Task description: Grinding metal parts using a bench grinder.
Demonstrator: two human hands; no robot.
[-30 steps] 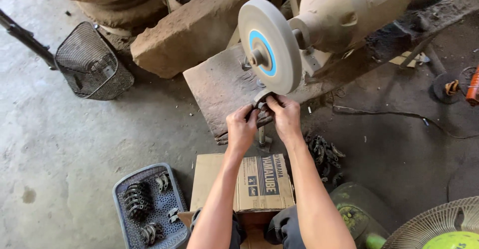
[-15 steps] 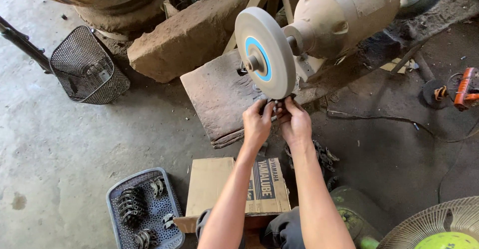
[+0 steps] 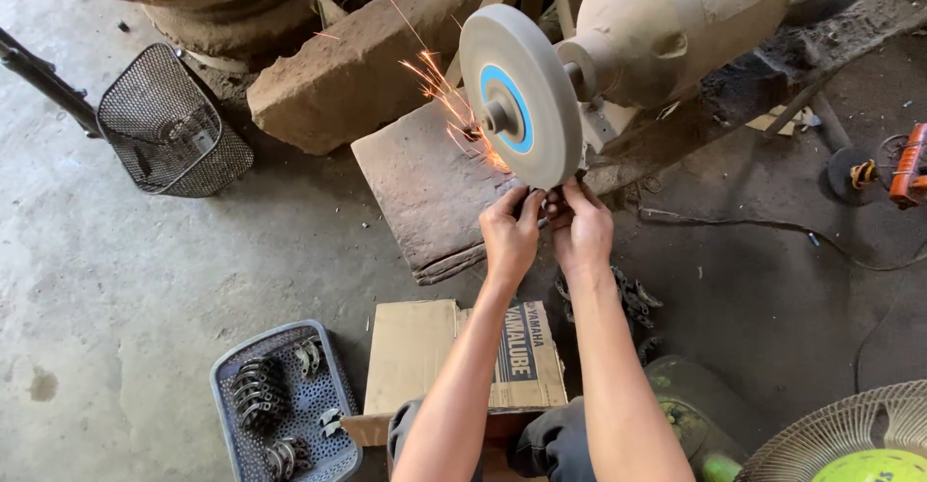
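My left hand and my right hand together grip a small metal part, mostly hidden by the fingers. The part is pressed against the lower rim of a grey grinding wheel with a blue centre, mounted on a dusty bench grinder motor. Orange sparks fly up and to the left from the contact point, over a flat stone slab.
A cardboard box lies under my forearms. A grey plastic tray with several metal parts sits at lower left, a wire basket upper left, a pile of metal parts by my right arm, a fan guard lower right.
Both hands rose from below the wheel to its lower rim. The part now touches the wheel and sparks fly; none showed before.
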